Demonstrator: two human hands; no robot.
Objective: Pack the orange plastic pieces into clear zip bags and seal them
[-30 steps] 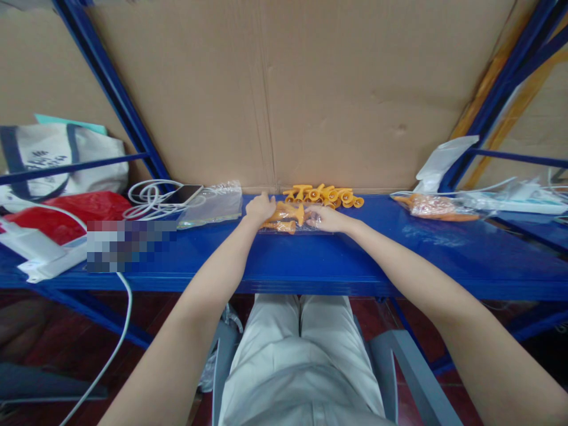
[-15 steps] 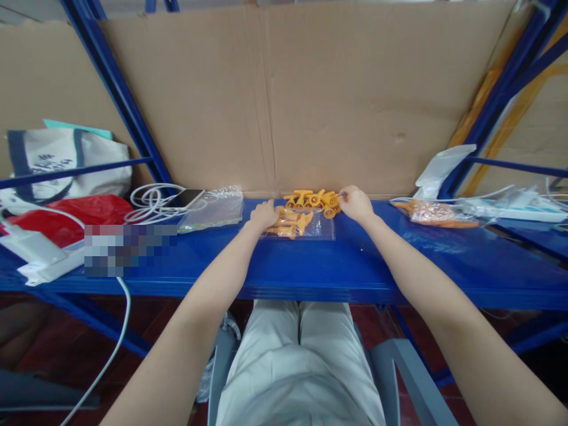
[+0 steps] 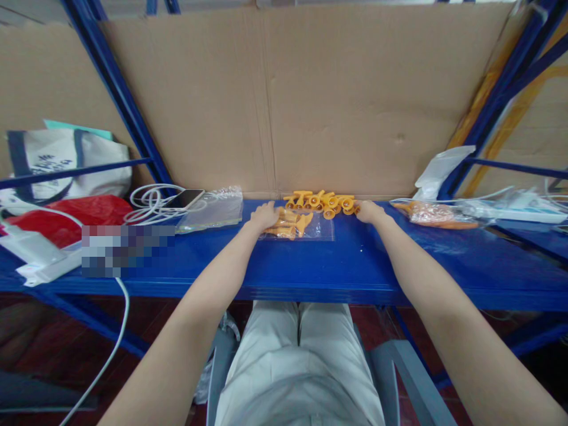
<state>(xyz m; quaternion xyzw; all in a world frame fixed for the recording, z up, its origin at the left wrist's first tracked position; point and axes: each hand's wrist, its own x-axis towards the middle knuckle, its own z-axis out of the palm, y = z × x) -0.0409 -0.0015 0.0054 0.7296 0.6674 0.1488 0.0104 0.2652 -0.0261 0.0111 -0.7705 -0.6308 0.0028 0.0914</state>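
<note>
My left hand (image 3: 265, 216) is at the left end of a clear plastic bag (image 3: 326, 229), its fingers closed over that end. Several orange-yellow plastic pieces (image 3: 303, 225) with narrow stems and flared ends lie in or on the bag; the hand partly covers them. Behind the bag, more yellow pieces (image 3: 331, 212) sit in an uneven row, many with their round cup ends facing me. At the row's right end my right hand (image 3: 369, 212) has its fingertips closed on one such piece (image 3: 357, 210); the hand hides part of it.
A cardboard sheet (image 3: 337, 100) stands behind the blue table (image 3: 306, 266). Left are a flat clear packet (image 3: 213, 213), a phone (image 3: 189, 198), a coiled white cable (image 3: 148, 201), a red bag (image 3: 89, 213) and a power strip (image 3: 48, 269). An orange-filled plastic bag (image 3: 437, 214) lies right.
My right hand has moved a little to the right. The row of yellow pieces now reaches further right, up to its fingertips. My left hand has stayed at the bag.
</note>
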